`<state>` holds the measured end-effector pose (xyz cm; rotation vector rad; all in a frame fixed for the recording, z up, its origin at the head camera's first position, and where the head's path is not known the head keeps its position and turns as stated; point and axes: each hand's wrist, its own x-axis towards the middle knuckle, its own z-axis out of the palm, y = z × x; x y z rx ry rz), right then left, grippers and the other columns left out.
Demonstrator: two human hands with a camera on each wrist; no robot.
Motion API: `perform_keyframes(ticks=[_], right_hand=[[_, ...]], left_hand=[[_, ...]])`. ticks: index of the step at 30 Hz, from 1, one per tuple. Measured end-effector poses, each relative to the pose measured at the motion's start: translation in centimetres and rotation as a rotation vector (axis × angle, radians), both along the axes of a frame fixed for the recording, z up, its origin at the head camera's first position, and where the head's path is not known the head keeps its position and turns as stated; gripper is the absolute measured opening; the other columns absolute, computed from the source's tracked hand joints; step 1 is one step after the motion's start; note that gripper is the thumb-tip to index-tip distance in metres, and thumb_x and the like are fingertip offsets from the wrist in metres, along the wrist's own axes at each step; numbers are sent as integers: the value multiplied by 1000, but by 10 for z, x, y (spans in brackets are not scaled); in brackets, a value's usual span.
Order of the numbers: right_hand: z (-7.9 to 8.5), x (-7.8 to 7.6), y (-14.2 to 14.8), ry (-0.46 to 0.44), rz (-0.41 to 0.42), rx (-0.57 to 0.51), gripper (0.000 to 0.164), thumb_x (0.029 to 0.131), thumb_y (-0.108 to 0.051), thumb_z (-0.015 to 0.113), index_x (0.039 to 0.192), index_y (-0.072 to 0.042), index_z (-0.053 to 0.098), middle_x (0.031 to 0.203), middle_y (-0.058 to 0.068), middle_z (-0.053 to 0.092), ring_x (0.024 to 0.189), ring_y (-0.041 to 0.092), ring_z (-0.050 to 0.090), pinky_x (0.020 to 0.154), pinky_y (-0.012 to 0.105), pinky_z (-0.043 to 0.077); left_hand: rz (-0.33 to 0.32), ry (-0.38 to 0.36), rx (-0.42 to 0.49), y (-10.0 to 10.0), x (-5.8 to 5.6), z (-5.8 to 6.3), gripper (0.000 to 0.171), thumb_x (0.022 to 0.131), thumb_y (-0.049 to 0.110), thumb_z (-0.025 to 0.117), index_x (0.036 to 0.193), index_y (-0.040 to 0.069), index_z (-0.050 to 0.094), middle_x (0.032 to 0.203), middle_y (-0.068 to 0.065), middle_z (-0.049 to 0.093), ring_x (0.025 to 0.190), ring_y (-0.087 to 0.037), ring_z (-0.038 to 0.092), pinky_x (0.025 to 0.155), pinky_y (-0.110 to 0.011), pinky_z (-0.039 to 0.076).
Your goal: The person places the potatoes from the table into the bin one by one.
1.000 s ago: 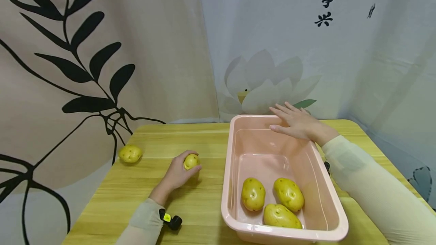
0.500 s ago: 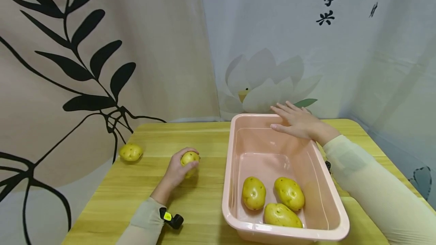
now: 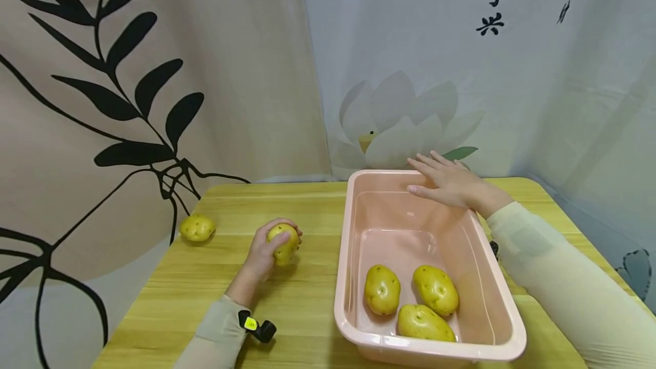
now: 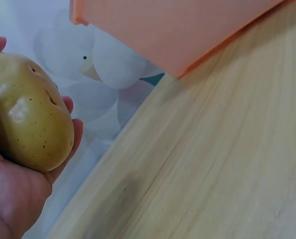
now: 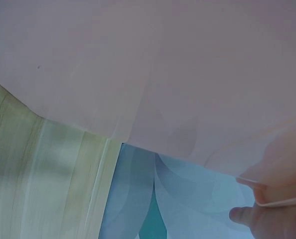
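My left hand (image 3: 262, 249) grips a yellow potato (image 3: 285, 246) over the wooden table, left of the pink basin (image 3: 344, 255). In the left wrist view the potato (image 4: 33, 112) sits in the palm, fingers curled behind it, and it is held above the tabletop. My right hand (image 3: 451, 184) rests over the basin's far right corner, its fingers fairly straight and spread across the rim. Inside the basin, toward its near end, lie three potatoes: one on the left (image 3: 382, 290), one on the right (image 3: 435, 290) and one in front (image 3: 425, 323).
Another potato (image 3: 197, 228) lies at the table's far left edge. The wooden table (image 3: 302, 312) extends under the basin. Behind it hangs a printed curtain (image 3: 256, 73) with leaves and a lotus. A small black camera (image 3: 263, 332) is strapped to the left wrist.
The left hand has turned the potato so more of its length shows, with the thumb now across its front, and shifted slightly left. The right hand and the basin stay put.
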<state>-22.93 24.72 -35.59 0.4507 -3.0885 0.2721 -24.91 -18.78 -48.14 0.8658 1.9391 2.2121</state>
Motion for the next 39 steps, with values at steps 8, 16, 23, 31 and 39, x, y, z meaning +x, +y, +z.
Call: perform_keyframes(ticks=[8,16,23,31,39], right_hand=[[0,-1,0,-1,5,-2,81,90,-72,36,155,-28,16,160,6,13,146,35,2,107,69,6],[1,-1,0,-3,5,-2,81,90,-72,36,155,-28,16,160,6,13,146,35,2,107,69,6],[0,-2,1,5,6,6,81,90,-72,36,155,-28,16,160,7,15,146,36,3,106,70,8],[-1,-1,2,6,6,7,81,90,-72,36,155,-28,16,160,7,14,146,35,3,106,70,8],[-2,-1,2,10,6,9,82,90,-72,35,155,-27,17,160,6,14,146,35,3,106,69,7]], left_hand=[[-157,-83,213,1,-1,2,24,95,6,43,108,-11,53,100,-17,64,87,-27,65,76,-42,56],[-277,-186,370,0,-1,5,27,98,10,36,109,-1,58,102,-16,62,90,-28,63,80,-41,55],[-360,-265,445,-1,0,8,31,98,19,34,112,4,58,107,-11,60,95,-25,59,84,-39,52],[-433,-290,478,0,3,13,31,97,22,37,115,5,56,110,-12,59,99,-26,58,87,-41,49],[-477,-304,502,5,12,25,33,98,24,34,115,6,55,110,-12,59,97,-27,58,88,-41,49]])
